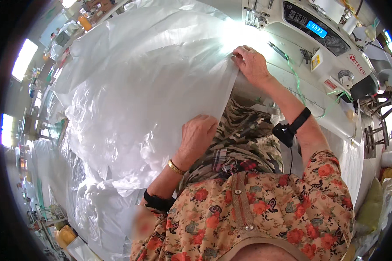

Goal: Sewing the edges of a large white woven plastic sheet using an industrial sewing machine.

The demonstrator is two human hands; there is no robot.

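White plastic sheet — right fingers pinching edge near sewing machine; left fingers curled at edge — hold unclear.

Left forearm slants up and rightward; left hand back uppermost, knuckles raised, fingers curled under, tips hidden. Right forearm extends farther forward, slanting up and leftward; right hand in line with it, fingertips bent down in pinch. Hands well apart.

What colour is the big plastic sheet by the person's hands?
The plastic sheet is whitish and translucent, with bright glints; the head view shows it best.
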